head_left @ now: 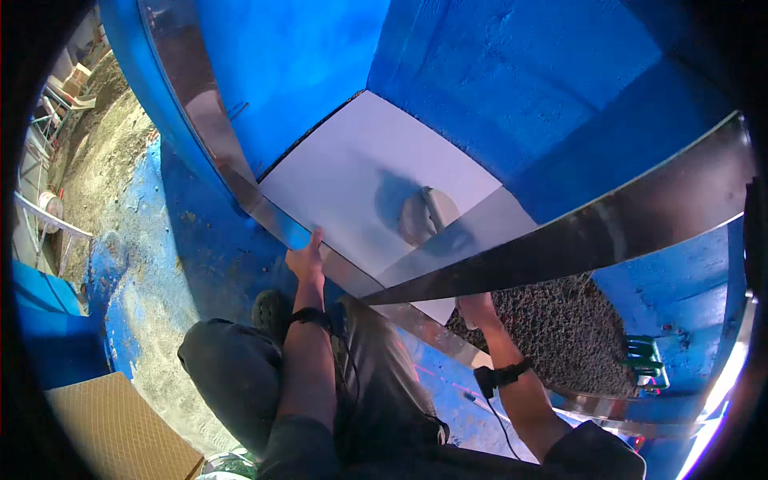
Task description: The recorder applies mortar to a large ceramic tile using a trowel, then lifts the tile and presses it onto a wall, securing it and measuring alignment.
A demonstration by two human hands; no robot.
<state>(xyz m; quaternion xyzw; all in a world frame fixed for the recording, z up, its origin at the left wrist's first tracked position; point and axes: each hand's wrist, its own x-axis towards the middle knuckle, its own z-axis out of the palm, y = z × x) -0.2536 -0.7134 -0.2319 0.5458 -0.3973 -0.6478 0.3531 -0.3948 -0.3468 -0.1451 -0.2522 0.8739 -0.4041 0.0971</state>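
A white sheet (352, 160) lies in a corner between blue walls. My left hand (306, 260) grips its near left edge along a metal band (344, 276), thumb pointing up. My right hand (476, 308) is closed on the sheet’s edge below a wide, dark metal strip (608, 224) that crosses diagonally; its fingers are partly hidden. A grey object (428, 216), too unclear to name, rests on the sheet and casts a shadow.
Dark gravel (552, 336) fills the space at right, with a green handled item (644, 360) beside it. Bottom left is a tan patterned panel (124, 424). Sandy ground (112, 120), pale framing and a white bucket (50, 210) show at far left.
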